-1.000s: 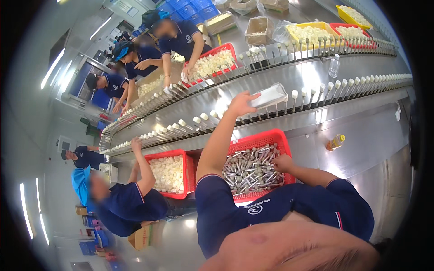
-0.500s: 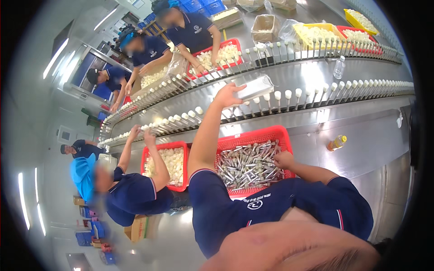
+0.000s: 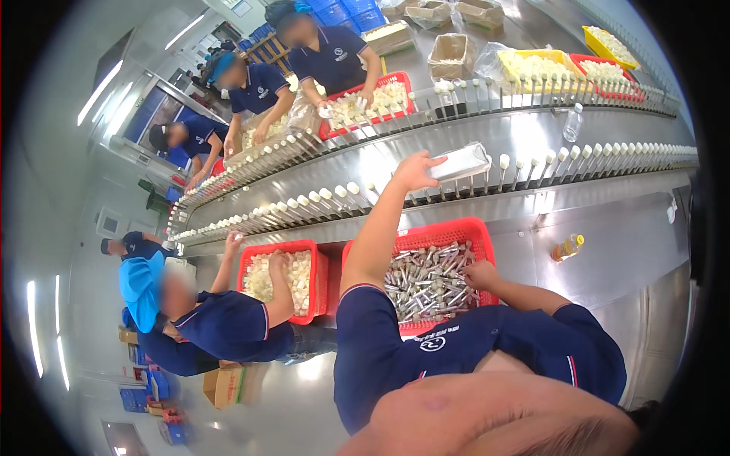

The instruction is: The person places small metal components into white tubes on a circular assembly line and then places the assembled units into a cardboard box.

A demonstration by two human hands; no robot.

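My left hand (image 3: pixel 416 169) is stretched out over the near row of upright metal rods (image 3: pixel 517 176). It grips the end of a white and silvery rectangular block (image 3: pixel 461 161), which lies level over the rods and hides several of their tops. In front of me a red plastic basket (image 3: pixel 487 228) holds many short silver rods with greyish-beige ends (image 3: pixel 430 281). My right hand (image 3: pixel 480 275) is at the basket's right side, its fingers curled among these pieces. What those fingers hold is hidden.
White-capped rods (image 3: pixel 304 201) continue along the curved metal conveyor. To my left, a co-worker (image 3: pixel 220 319) reaches into a red basket of cream-coloured pieces (image 3: pixel 277 285). Across stand several co-workers with baskets. A yellow-capped bottle (image 3: pixel 567 247) and a clear bottle (image 3: pixel 572 123) are at right.
My left hand has moved right along the row with the block. My right hand stays at the basket. The left co-worker's hands have come down from the rods, one into the basket.
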